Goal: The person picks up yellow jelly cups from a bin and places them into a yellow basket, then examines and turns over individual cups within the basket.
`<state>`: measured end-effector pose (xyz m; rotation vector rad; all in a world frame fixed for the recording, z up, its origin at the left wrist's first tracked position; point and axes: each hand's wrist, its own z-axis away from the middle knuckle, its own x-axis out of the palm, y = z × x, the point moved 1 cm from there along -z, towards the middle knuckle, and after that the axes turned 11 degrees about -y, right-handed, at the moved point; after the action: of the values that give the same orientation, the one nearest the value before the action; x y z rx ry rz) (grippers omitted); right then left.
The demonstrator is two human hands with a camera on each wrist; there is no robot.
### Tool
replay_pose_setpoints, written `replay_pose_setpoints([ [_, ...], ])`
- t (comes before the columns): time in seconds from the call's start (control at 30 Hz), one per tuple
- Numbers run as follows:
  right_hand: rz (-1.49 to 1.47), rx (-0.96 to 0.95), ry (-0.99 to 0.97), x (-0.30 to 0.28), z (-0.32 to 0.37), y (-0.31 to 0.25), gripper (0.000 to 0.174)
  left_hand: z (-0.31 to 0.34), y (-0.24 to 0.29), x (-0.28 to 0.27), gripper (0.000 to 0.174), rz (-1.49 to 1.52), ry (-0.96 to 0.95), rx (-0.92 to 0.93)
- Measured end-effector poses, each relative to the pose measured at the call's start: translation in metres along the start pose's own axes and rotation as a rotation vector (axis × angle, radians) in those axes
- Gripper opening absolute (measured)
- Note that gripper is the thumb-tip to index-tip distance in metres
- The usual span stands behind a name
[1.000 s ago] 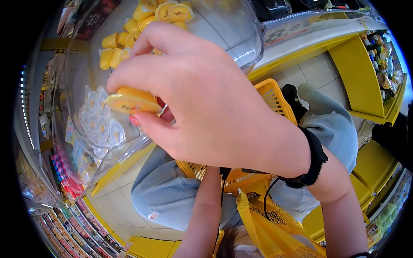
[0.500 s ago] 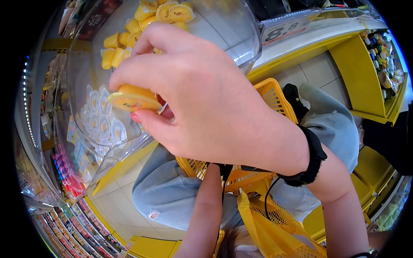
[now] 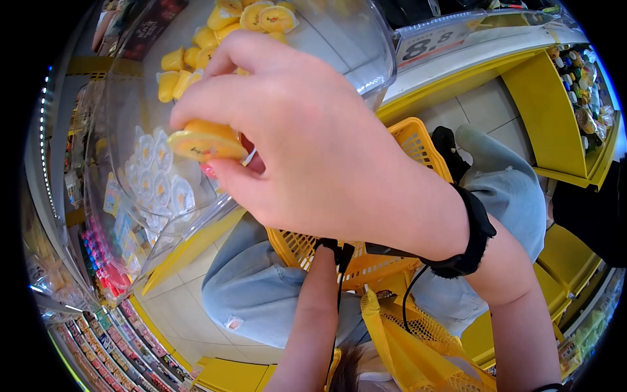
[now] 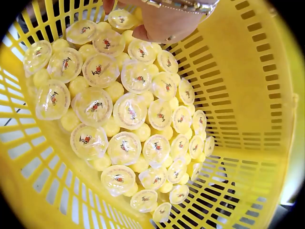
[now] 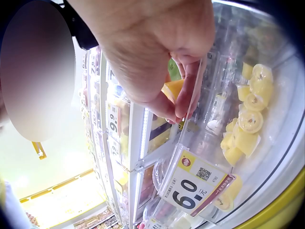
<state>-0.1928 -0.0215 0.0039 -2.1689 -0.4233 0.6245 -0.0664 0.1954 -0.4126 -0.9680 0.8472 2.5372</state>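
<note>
High over the front edge of a clear plastic bin (image 3: 326, 49), my right hand (image 3: 294, 130) pinches a yellow jelly cup (image 3: 208, 142) between thumb and fingers, its printed lid facing me. In the right wrist view the fingertips of that hand overlap the bin's clear wall. My left hand (image 4: 169, 24) reaches down inside a yellow basket (image 4: 243, 109), with thumb and finger on either side of a jelly cup (image 4: 123, 19). Rows of jelly cups (image 4: 132, 111) lie lids up below it. In the head view the left hand is hidden; only its forearm (image 3: 313, 294) shows.
More yellow jelly cups (image 3: 225, 29) lie at the bin's far side, and white-lidded cups (image 3: 157, 176) sit in a section at left. Price signs (image 5: 189, 191) hang on the front. The basket stands between the person's knees. A yellow mesh bag (image 3: 405, 333) lies close in.
The view has shifted slightly, and the right hand with its jelly cup sits a little farther right and higher in the picture. Both grips look the same in the head view.
</note>
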Motion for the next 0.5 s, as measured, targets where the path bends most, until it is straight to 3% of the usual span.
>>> replay_pose_setpoints([
  [0.17,-0.01,-0.017,0.011,0.001,0.0,0.002,0.014,0.017,0.023,-0.016,0.054,-0.18,0.139,0.049],
  [0.37,-0.057,-0.051,0.027,0.002,-0.001,0.006,0.018,0.026,0.067,-0.044,0.024,-0.006,0.703,0.229],
  [0.47,-0.051,-0.044,0.005,0.001,-0.001,0.006,0.02,0.043,0.109,-0.083,0.018,0.171,0.496,0.299],
  [0.5,-0.049,-0.041,-0.002,0.0,-0.001,0.006,0.021,0.025,0.099,-0.079,0.014,0.275,0.5,0.431],
])
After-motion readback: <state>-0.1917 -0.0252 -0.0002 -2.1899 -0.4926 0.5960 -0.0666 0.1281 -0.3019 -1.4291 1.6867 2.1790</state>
